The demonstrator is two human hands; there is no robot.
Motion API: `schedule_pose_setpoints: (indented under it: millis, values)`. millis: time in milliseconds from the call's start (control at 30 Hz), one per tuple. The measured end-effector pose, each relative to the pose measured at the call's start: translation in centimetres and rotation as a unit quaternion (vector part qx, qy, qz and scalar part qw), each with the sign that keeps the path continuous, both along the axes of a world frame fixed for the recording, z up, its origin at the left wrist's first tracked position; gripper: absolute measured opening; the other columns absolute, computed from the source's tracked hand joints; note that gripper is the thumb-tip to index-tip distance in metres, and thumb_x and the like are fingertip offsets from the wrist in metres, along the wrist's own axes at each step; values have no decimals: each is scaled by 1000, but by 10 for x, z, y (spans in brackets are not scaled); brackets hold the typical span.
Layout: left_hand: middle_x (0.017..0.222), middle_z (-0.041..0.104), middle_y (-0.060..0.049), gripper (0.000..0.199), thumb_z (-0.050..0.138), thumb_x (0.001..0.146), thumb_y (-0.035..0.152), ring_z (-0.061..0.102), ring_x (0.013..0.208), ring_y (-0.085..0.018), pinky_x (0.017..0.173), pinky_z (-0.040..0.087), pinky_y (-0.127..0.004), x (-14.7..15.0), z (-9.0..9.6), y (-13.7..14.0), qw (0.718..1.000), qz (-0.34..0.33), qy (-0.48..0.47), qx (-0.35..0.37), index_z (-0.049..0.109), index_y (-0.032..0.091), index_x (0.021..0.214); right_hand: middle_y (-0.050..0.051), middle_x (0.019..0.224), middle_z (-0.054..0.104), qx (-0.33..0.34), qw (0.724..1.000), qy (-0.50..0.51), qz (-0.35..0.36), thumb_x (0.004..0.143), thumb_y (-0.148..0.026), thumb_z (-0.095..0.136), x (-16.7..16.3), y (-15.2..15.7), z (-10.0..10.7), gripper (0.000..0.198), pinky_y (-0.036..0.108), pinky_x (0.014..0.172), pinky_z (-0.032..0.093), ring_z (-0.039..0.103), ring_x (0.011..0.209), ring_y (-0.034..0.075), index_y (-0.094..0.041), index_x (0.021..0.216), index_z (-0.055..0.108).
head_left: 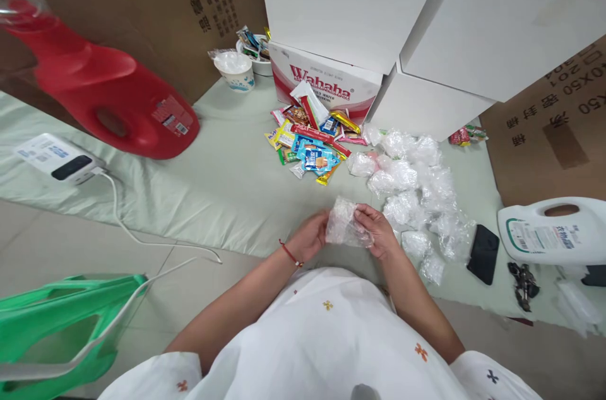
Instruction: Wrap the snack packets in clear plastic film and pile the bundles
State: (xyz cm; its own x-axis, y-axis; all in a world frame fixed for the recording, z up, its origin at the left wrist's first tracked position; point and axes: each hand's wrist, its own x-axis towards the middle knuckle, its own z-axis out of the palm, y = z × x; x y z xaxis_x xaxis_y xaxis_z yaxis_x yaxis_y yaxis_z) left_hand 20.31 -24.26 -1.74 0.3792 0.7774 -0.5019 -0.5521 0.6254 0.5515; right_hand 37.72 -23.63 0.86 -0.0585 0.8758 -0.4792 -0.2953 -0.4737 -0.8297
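Between my two hands is a small clear piece of bubble wrap (348,223), held up near the front edge of the cloth-covered surface. My left hand (310,235), with a red string bracelet at its wrist, is closed on the wrap's left edge. On the other side, my right hand (376,231) pinches its right edge with thumb and fingers. Just beyond lies a heap of packaged snacks (315,154) in bright wrappers. To the right, several crumpled bubble-wrap bundles (402,176) are piled; their contents are hard to make out.
White boxes (350,2) and a Wahaha carton (326,81) stand at the back. A red detergent jug (118,91) and a white device (59,157) with a cable are left. A phone (483,253), keys (523,286) and a white bottle (553,229) lie right. A green stool (71,324) stands below.
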Motion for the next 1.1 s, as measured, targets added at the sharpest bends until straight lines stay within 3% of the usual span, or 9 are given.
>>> schedule_pose_setpoints:
  millis: [133, 267, 367, 467, 667, 767, 933, 1033, 1100]
  values:
    - [69, 67, -4, 40, 77, 77, 57, 49, 55, -12, 47, 27, -26, 5, 1, -5, 994, -104, 26, -15, 70, 18, 81, -6, 57, 55, 75, 988, -131, 33, 71, -50, 83, 2, -2, -2, 39, 23, 46, 32, 41, 47, 9, -22, 96, 76]
    - [68, 63, 0, 41, 91, 61, 49, 50, 58, -12, 54, 33, -26, -7, 4, -1, 995, -88, 50, 20, 68, 18, 75, -2, 68, 64, 84, 979, -185, 31, 75, -50, 80, 18, -3, -2, 38, 24, 44, 31, 41, 48, 9, -22, 100, 77]
    - [60, 52, 6, 41, 87, 65, 51, 41, 55, -9, 54, 30, -24, -22, 0, 6, 988, -7, 138, 64, 63, 19, 73, -1, 73, 65, 90, 975, -201, 2, 76, -50, 80, 36, -4, 1, 34, 25, 45, 33, 43, 49, 10, -22, 96, 78]
    - [57, 43, 9, 37, 82, 70, 50, 34, 54, -9, 53, 24, -24, -35, -7, 12, 959, 93, 246, 109, 62, 20, 76, -2, 71, 64, 110, 967, -228, -38, 76, -49, 81, 50, -5, 5, 32, 25, 47, 35, 43, 52, 11, -22, 94, 78]
    - [61, 50, 6, 35, 72, 81, 54, 41, 57, -11, 56, 30, -25, -50, -9, 14, 911, 179, 335, 161, 60, 21, 79, -2, 70, 63, 155, 950, -264, -61, 81, -48, 78, 54, -9, 6, 29, 27, 53, 39, 46, 57, 12, -23, 95, 79]
    - [57, 47, 5, 45, 69, 84, 60, 39, 56, -11, 55, 31, -26, -43, 1, 4, 910, 129, 346, 189, 55, 21, 68, -2, 67, 60, 164, 943, -284, -57, 82, -48, 78, 49, -13, 6, 26, 28, 55, 40, 46, 57, 13, -24, 94, 78]
    - [63, 53, 3, 58, 66, 80, 76, 45, 49, -8, 48, 29, -23, -6, 28, -10, 981, -73, 143, 111, 60, 19, 75, 2, 78, 68, 259, 897, -359, -2, 87, -43, 75, 33, -28, 13, 15, 34, 68, 49, 56, 69, 19, -28, 89, 77]
    - [79, 63, 0, 59, 73, 74, 76, 62, 61, -11, 49, 37, -21, 13, 38, -8, 989, -101, 89, 54, 62, 19, 85, 6, 88, 74, 310, 870, -369, 101, 91, -41, 71, 25, -37, 19, 13, 41, 81, 53, 64, 82, 24, -32, 91, 79]
    - [81, 66, 0, 56, 85, 66, 67, 67, 69, -14, 54, 45, -21, 18, 38, -5, 990, -87, 100, 57, 62, 19, 84, 6, 98, 76, 315, 871, -352, 133, 91, -41, 70, 23, -42, 20, 14, 44, 88, 54, 67, 91, 27, -34, 98, 80]
